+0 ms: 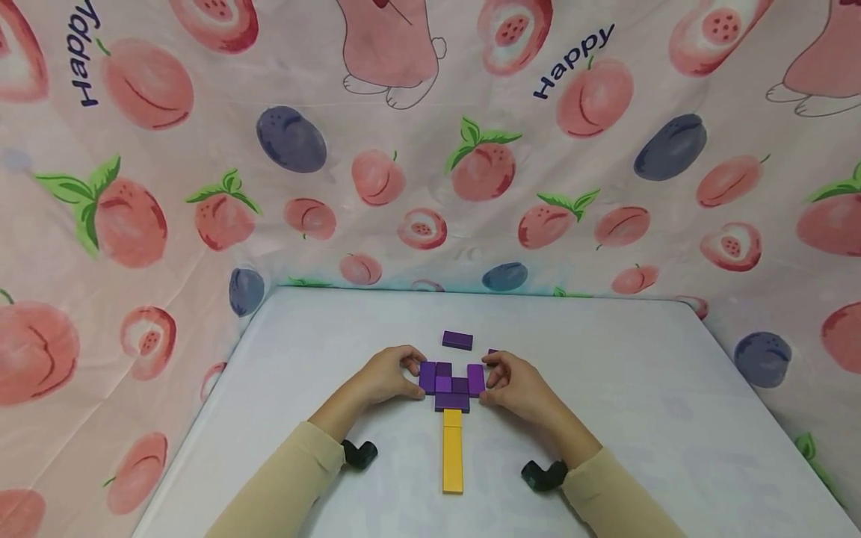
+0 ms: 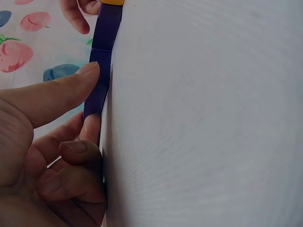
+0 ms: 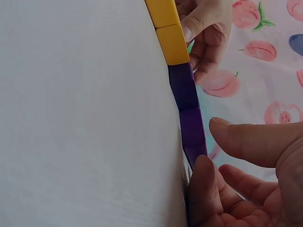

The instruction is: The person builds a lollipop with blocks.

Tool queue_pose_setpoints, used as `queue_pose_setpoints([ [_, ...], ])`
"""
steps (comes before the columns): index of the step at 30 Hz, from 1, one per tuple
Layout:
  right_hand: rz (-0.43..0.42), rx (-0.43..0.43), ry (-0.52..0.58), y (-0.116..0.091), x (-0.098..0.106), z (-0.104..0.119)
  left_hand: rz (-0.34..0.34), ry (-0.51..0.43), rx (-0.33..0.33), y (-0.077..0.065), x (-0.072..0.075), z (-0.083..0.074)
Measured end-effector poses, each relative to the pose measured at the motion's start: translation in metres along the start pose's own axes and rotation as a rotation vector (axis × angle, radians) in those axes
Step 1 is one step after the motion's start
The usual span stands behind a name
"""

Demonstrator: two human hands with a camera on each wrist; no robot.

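Observation:
Flat purple blocks lie joined in a cluster on the table, above a column of yellow blocks (image 1: pixel 453 456). My left hand (image 1: pixel 392 376) holds the upright purple block at the cluster's left edge (image 1: pixel 427 378), thumb near its front end and a finger at the far end. My right hand (image 1: pixel 519 382) is beside the upright purple block on the right side (image 1: pixel 475 379). In the right wrist view its thumb (image 3: pixel 236 137) stands apart from the purple blocks (image 3: pixel 192 125), while a fingertip is at their far end. A gap separates this block's upper part from the middle blocks.
One loose purple block (image 1: pixel 458 340) lies beyond the cluster. Another purple block (image 1: pixel 493 351) is partly hidden behind the right fingers. The white table (image 1: pixel 673 418) reaches back to a fruit-printed cloth (image 1: pixel 430 164). Dark wrist devices (image 1: pixel 543 475) sit at both sleeves.

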State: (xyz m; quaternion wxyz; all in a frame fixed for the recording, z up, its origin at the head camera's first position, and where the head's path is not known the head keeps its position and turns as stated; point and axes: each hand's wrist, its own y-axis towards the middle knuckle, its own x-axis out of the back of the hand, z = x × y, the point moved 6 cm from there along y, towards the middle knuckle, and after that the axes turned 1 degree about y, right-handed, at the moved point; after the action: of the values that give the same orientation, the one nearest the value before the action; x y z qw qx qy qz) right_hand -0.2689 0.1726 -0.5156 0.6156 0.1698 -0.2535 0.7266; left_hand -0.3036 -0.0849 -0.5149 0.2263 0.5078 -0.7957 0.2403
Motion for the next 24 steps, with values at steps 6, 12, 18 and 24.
queue_pose_setpoints([
  [6,-0.011,0.018,0.003,0.000,0.001,0.000,-0.002,0.001,-0.003,0.000,0.000,0.000],
  [12,-0.025,0.038,-0.013,0.003,0.006,0.001,-0.007,0.003,-0.010,0.000,0.001,0.001],
  [18,-0.060,0.031,-0.047,0.006,0.013,-0.001,-0.007,-0.002,-0.009,0.001,0.001,0.001],
  [24,-0.106,0.038,-0.084,0.009,0.019,-0.002,-0.008,0.002,-0.006,0.001,0.000,0.003],
])
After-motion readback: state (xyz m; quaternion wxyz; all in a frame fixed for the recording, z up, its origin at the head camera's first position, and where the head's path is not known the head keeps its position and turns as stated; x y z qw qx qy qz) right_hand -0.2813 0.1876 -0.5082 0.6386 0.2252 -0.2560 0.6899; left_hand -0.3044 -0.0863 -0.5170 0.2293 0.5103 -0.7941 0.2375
